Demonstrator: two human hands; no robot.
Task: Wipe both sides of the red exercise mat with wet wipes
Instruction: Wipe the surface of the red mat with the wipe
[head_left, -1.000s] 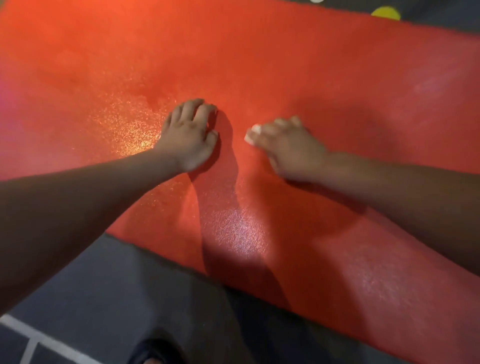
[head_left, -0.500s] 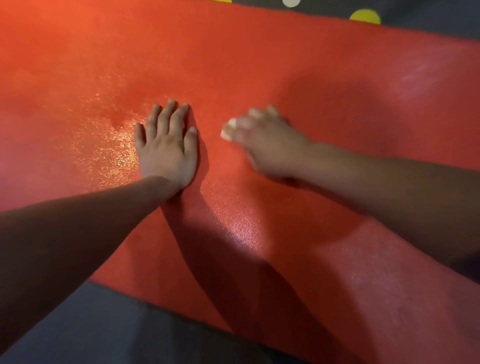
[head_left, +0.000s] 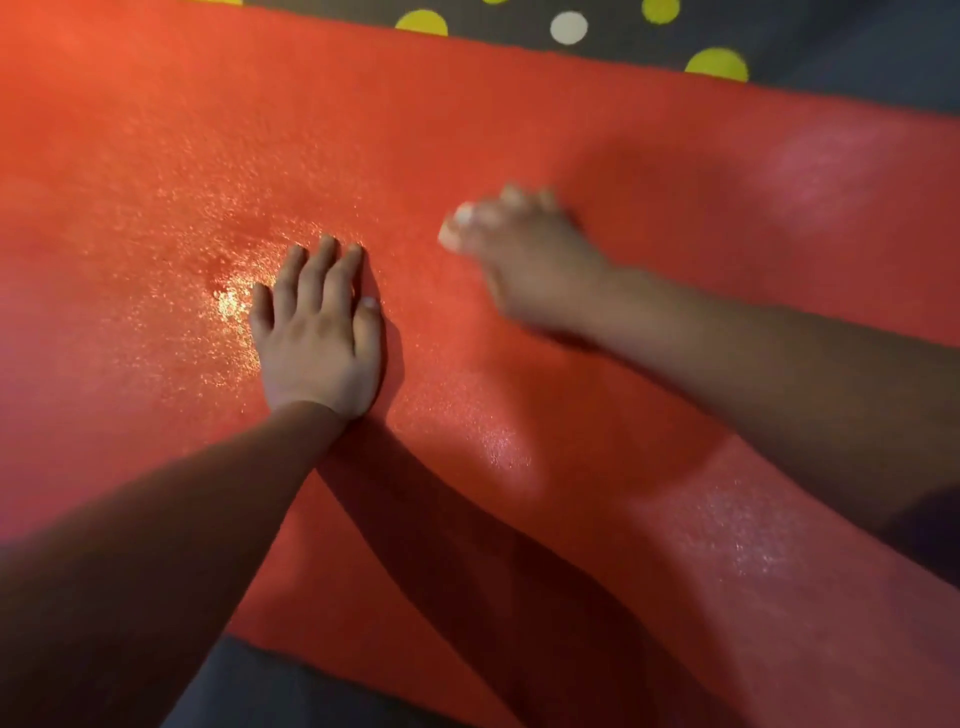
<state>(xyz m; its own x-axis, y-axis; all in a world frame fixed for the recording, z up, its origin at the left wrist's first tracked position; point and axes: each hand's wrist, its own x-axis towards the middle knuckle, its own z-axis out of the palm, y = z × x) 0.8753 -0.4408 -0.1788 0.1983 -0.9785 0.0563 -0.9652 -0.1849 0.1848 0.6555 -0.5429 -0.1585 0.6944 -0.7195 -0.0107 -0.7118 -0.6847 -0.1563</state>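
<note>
The red exercise mat lies flat and fills most of the view; its surface glistens wet in patches. My left hand presses flat on the mat with straight fingers. To its right, my right hand is blurred and lies on the mat with fingers curled over a small white wet wipe, of which only a bit shows at the fingertips.
A dark grey floor covering with yellow and white dots runs along the mat's far edge. More dark floor shows at the mat's near edge, bottom left.
My left hand has flattened from curled fingers to straight ones and shifted slightly nearer. My right hand with the wipe has slid a little leftward and away across the mat.
</note>
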